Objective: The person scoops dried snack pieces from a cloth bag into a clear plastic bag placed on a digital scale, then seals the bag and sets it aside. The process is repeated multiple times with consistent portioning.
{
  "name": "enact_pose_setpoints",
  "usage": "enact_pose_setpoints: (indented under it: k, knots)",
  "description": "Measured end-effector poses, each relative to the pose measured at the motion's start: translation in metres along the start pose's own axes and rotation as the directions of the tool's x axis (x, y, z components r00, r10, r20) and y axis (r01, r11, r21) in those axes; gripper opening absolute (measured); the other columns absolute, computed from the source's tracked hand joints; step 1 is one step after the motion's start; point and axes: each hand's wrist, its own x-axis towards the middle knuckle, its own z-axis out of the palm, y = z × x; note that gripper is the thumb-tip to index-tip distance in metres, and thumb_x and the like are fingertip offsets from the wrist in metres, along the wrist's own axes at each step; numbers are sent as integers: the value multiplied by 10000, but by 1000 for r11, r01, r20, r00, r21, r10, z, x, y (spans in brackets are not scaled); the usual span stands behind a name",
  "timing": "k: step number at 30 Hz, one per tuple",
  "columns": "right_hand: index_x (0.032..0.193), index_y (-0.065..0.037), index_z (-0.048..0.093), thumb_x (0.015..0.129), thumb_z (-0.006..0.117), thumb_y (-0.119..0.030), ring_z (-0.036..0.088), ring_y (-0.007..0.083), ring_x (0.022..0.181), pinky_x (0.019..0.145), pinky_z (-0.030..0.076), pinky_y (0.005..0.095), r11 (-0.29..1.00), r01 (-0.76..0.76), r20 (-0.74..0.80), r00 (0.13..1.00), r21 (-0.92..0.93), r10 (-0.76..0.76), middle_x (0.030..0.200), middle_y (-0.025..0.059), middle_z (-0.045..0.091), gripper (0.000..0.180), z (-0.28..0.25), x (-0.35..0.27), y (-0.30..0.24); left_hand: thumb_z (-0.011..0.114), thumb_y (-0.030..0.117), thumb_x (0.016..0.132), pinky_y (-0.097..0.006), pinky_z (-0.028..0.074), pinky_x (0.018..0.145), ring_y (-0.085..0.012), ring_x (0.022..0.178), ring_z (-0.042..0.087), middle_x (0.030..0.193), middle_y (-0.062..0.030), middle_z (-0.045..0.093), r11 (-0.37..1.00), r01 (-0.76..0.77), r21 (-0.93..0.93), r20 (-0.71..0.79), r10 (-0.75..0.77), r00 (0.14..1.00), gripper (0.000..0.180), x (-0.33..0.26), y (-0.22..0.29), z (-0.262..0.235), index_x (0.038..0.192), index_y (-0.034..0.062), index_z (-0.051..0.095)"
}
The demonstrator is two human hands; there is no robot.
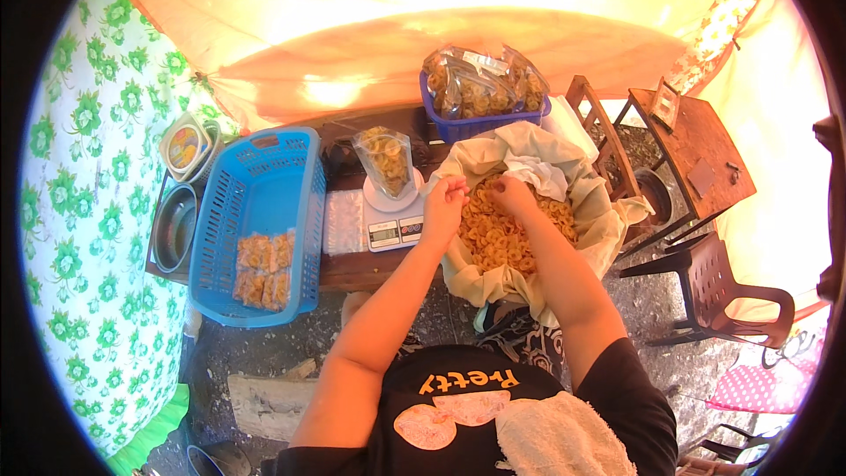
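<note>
My left hand [448,200] is raised over the left rim of a cloth-lined container, its fingers curled together; whatever they may hold is too small to name. Over the yellow-orange chips [502,242] in that container, my right hand [509,197] points down with fingers drawn together, their tips partly hidden. A crumpled white cloth or plastic [539,178] lies just beyond it. Left of my left hand, an upright clear pouch [388,159] of chips stands on a white digital scale [394,231]. Pale cloth [480,282] drapes over the container's rim.
A blue plastic basket [264,163] with several small snack packs [264,269] stands left, beside flat clear bags [344,222]. Filled pouches sit in a dark blue basket [476,128] at the back. On the right are a wooden table [705,154] and a brown plastic chair [714,291].
</note>
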Motion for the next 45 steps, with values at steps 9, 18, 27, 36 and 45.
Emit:
enact_pose_setpoints:
  k: [9,18,27,36,45]
  knots:
    - [911,-53,653,790,739,-204,598,112,690,596,449,255,915,-196,344,936,352,68,796,29,665,211,-36,6,-21,480,-10,937,-274,504,834,-139,922,573,1065,-74,584,997,56,-47,8,-56,998,223,1,2,-3,1149,-25,546]
    - [892,-10,633,836,686,-134,593,117,752,685,476,262,721,448,-155,886,528,-437,835,21,651,146,-71,20,-167,491,13,936,-268,498,790,-134,934,557,1075,-64,557,961,-267,69,-282,276,919,229,-5,7,-11,1160,5,542]
    - [911,-45,655,810,649,-162,630,267,783,710,491,347,789,590,-130,808,173,-575,845,121,651,155,-32,45,-242,526,-23,852,-293,416,883,-166,1023,480,1190,-93,489,906,-360,221,-547,421,724,411,17,29,-98,1255,25,459]
    - [805,-46,669,791,551,-85,645,326,759,682,501,387,959,250,105,966,-133,-237,773,159,667,125,-53,56,-75,513,-57,784,-361,313,1052,-254,1258,385,1363,-152,422,958,-225,177,-482,284,829,573,54,41,-158,1340,29,406]
    - [1072,-70,630,803,593,-134,648,262,801,705,527,380,902,202,201,971,-383,-132,984,124,642,279,-8,21,10,501,-64,779,-364,322,1055,-262,1265,395,1353,-162,438,966,-207,153,-445,254,859,561,51,29,-149,1327,30,429]
